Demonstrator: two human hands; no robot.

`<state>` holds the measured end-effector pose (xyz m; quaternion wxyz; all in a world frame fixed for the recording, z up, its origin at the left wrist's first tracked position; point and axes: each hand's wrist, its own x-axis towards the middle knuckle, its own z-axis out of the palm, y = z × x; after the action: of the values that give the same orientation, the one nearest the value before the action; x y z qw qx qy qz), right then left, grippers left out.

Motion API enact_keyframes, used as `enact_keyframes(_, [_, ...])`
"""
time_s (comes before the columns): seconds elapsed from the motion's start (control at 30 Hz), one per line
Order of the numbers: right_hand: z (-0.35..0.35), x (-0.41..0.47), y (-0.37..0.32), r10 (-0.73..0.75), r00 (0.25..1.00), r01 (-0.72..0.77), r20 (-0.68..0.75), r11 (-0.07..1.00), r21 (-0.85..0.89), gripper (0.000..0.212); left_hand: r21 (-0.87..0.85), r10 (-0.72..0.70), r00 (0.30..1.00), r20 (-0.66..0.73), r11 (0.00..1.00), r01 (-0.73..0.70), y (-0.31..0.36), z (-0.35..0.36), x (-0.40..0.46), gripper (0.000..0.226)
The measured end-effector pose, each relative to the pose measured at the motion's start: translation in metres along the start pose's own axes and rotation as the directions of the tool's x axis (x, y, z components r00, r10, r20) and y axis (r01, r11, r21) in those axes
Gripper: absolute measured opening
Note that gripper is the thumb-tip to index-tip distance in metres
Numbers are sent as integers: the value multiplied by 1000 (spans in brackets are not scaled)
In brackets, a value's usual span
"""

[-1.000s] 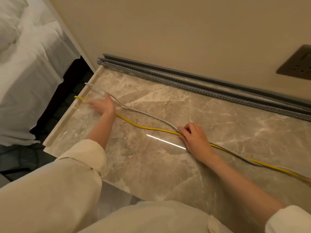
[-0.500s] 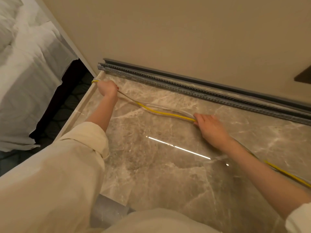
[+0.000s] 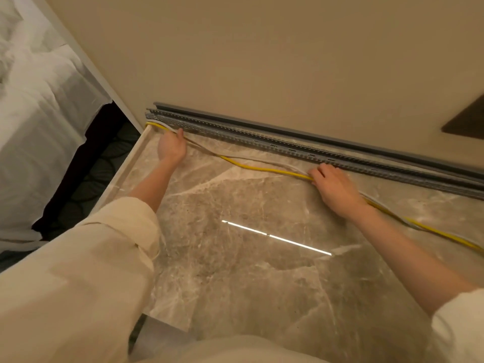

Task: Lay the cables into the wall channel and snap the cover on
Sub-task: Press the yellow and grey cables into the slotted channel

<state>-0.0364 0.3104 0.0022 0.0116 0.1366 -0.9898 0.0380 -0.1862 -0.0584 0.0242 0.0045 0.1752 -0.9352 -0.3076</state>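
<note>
A yellow cable (image 3: 264, 169) and a pale grey cable (image 3: 262, 159) run side by side across the marble top, close to the wall. A grey slotted channel (image 3: 262, 142) lies along the foot of the wall, with a darker grey strip (image 3: 262, 125) just behind it. My left hand (image 3: 171, 148) grips both cables near the channel's left end. My right hand (image 3: 334, 188) pinches them further right, just in front of the channel. Past my right wrist the cables trail off to the right edge.
The marble top (image 3: 248, 271) ends at a raised left edge (image 3: 125, 169), with a drop to dark patterned floor. A bed with white sheets (image 3: 39, 121) stands at the left. A dark socket plate (image 3: 468, 119) sits on the beige wall at the right.
Both hands have carried the cables from the middle of the marble top toward the wall; the left ends now lie at the channel's left end.
</note>
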Motion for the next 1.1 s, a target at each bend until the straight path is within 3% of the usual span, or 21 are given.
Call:
enact_keyframes(0.07, [2, -15, 9, 80, 997, -81, 14, 993, 85, 17, 53, 45, 998, -46, 998, -42, 7, 13, -23, 40])
enact_keyframes(0.17, [-1, -47, 30, 177, 984, -179, 20, 977, 118, 19, 131, 97, 976, -195, 989, -72, 28, 35, -70, 53])
enact_keyframes(0.23, [-7, -74, 45, 197, 980, -198, 18, 979, 56, 27, 164, 302, 939, -164, 947, -276, 44, 50, -101, 53])
enact_keyframes(0.33, [-16, -116, 69, 276, 961, -276, 23, 961, 5, 29, 144, 642, 765, 53, 753, -642, 67, 76, -137, 50])
enact_keyframes(0.4, [-21, -142, 83, 337, 941, -337, 5, 941, -2, 28, 78, 759, 615, 213, 614, -785, 83, 93, -158, 52])
enact_keyframes(0.53, [-27, -187, 106, 388, 922, -388, -3, 922, -14, 25, 29, 822, 405, 400, 430, -902, 112, 124, -197, 56])
enact_keyframes(0.67, [-31, -223, 132, 447, 895, -447, -13, 894, -40, 23, -5, 830, 323, 454, 365, -931, 135, 149, -228, 52])
enact_keyframes(0.8, [-31, -249, 158, 485, 875, -484, 4, 874, -26, 21, -11, 832, 315, 456, 360, -933, 150, 168, -252, 46])
enact_keyframes(1.1, [-22, -263, 189, 426, 902, -424, 71, 905, -35, 17, 67, 793, 519, 319, 527, -847, 168, 191, -270, 19])
